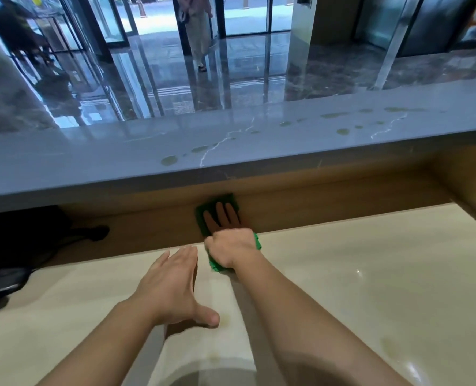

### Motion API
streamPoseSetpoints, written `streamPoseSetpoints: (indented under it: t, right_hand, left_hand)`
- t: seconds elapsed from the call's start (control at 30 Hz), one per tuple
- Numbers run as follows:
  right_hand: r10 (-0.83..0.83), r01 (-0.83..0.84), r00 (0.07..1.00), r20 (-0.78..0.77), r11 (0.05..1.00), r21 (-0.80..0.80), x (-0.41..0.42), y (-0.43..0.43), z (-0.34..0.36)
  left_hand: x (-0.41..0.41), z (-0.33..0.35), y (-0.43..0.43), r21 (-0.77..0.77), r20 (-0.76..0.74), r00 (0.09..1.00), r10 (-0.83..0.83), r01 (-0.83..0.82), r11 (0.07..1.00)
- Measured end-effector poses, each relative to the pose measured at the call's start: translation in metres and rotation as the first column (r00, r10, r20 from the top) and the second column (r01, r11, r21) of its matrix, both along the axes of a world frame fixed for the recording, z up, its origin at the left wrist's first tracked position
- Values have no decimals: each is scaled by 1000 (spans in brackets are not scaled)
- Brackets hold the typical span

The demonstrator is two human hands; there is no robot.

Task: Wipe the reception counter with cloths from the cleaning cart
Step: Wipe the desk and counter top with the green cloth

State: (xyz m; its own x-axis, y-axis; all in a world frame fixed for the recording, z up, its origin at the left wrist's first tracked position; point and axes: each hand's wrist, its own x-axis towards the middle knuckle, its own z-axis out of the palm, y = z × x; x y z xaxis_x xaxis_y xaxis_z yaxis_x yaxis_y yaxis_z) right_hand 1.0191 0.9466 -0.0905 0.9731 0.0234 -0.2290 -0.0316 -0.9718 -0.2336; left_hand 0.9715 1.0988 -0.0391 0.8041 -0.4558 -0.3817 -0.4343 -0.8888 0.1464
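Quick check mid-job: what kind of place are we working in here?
Probably a building lobby's reception desk: a two-level counter with a grey raised top and cream lower desk, facing a polished stone floor and glass entrance doors.

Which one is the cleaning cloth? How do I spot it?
Look under the long grey marble counter top, where the brown wooden panel meets the cream desk. The small green cloth sits under the right hand, the only bright green thing.
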Motion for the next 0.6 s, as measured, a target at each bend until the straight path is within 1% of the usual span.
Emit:
streamPoseSetpoints:
  t: [0.1, 0.23, 0.3, 0.4, 0.5, 0.6]
  right_hand:
    - [49, -50, 999, -21, 999, -9, -3, 23, 1]
    - [8, -8, 1000, -12, 1000, 22, -11, -3, 6]
    - [-62, 62, 998, 5, 998, 6, -17, -34, 6]
    - [-199, 200, 980, 19, 977, -77, -33, -94, 5]
    - [-306, 308, 951, 46, 930, -198, -59, -147, 7]
    - [-424, 430, 902, 77, 875, -222, -84, -177, 3]
  left_hand:
    - [-3, -1, 6, -5, -7, 1000, -4, 4, 1000]
    - [-8, 0, -2, 23, -53, 998, 15, -13, 1000]
    - [-10, 0, -5, 35, -76, 997, 30, -28, 999]
    - [-11, 0, -6, 48, -81, 996, 27, -23, 999]
    - [-12, -1, -6, 45, -69, 997, 17, -14, 999]
    - [-14, 0, -5, 39, -73, 997, 9, -6, 999]
